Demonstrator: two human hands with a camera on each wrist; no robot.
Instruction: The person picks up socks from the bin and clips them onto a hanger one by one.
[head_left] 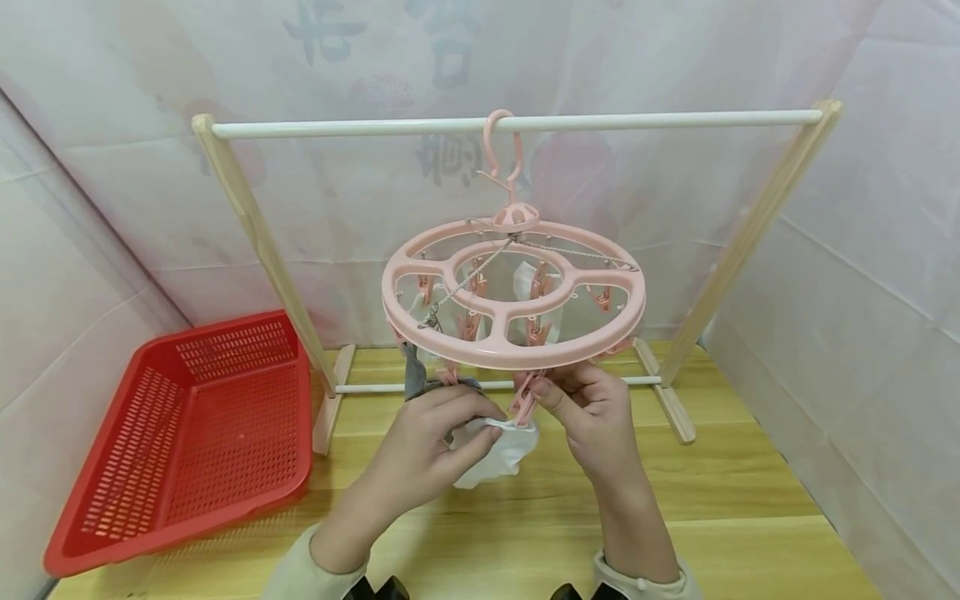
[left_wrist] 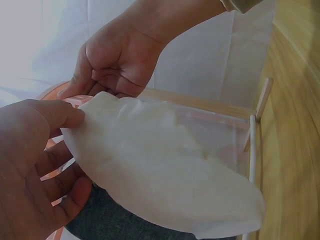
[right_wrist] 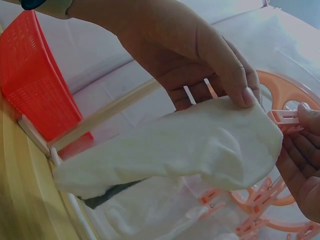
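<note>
A white sock (head_left: 495, 454) hangs below the front rim of a round pink clip hanger (head_left: 517, 357). My left hand (head_left: 427, 442) pinches the sock's upper edge between thumb and fingers; the left wrist view shows the sock (left_wrist: 165, 160) spread downward from that grip. With thumb and fingers, my right hand (head_left: 600, 417) pinches a pink clothespin (head_left: 525, 400), whose jaws are at the sock's top edge. The right wrist view shows that clothespin (right_wrist: 286, 119) right against the cuff. Behind the left hand, a dark grey cloth piece (head_left: 415, 373) hangs from the hanger.
The hanger's hook (head_left: 491, 142) hangs on the white rod (head_left: 360, 127) of a wooden rack (head_left: 255, 225). More clothespins and white cloth (head_left: 525, 279) dangle inside the ring. At left, a red plastic basket (head_left: 300, 417) stands on the wooden table (head_left: 750, 492).
</note>
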